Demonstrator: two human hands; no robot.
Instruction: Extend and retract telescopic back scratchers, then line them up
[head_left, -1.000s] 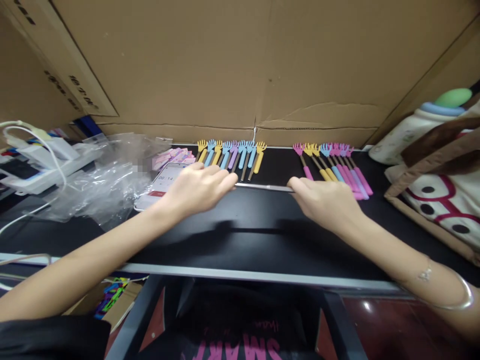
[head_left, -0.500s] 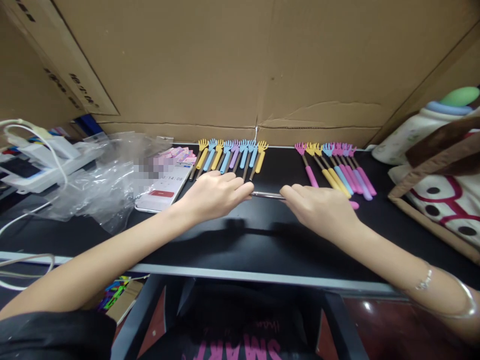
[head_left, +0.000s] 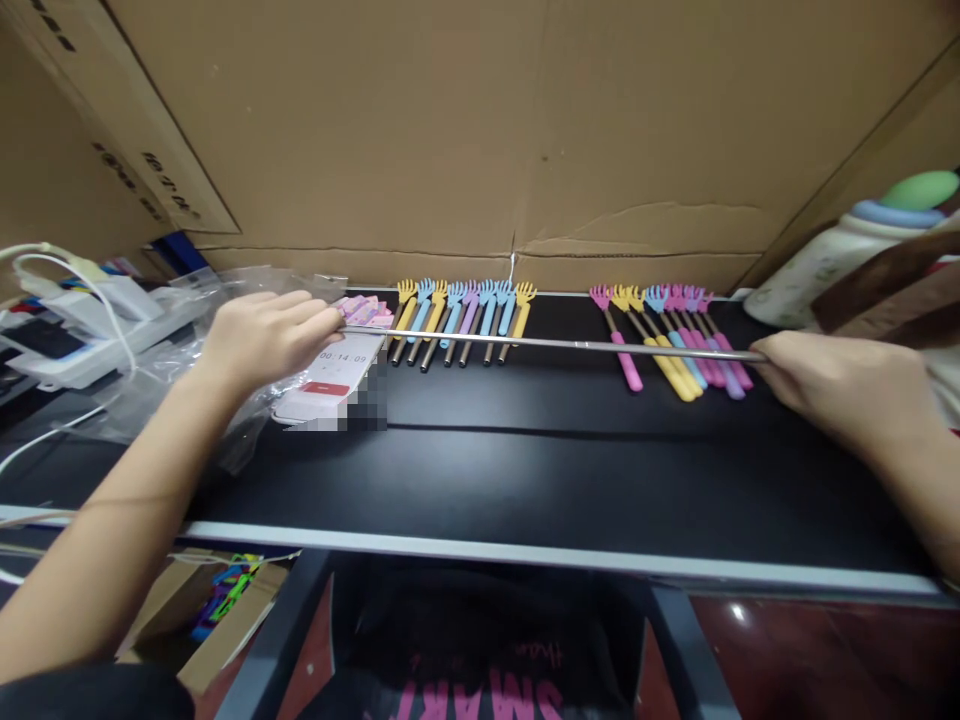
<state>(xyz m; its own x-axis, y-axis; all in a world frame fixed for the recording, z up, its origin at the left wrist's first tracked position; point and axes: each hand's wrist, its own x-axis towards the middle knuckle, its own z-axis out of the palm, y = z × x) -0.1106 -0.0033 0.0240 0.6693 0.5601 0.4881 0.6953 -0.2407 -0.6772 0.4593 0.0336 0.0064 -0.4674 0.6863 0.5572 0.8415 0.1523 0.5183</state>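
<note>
A thin telescopic back scratcher (head_left: 555, 344) is stretched out nearly level above the black desk, its steel rod fully visible between my hands. My left hand (head_left: 274, 335) is closed around its left end, over the clear plastic bags and beside the phone. Around the right end my right hand (head_left: 840, 385) is closed too, near the cloth bag. Both ends of the scratcher are hidden inside my fists. Behind the rod lie two groups of similar back scratchers, one at the centre (head_left: 454, 315) and one at the right (head_left: 686, 355), with claw heads toward the cardboard.
A phone (head_left: 319, 395) with a running timer lies at left by crumpled clear plastic bags (head_left: 202, 350). A white power strip (head_left: 82, 340) with cables is farther left. A bottle (head_left: 817, 260) stands at right. Cardboard (head_left: 465, 130) walls the back. An open box (head_left: 225, 630) is below the desk.
My hands have moved far apart, left hand leftward and right hand rightward. The rod between them has lengthened from a short stub to a long span.
</note>
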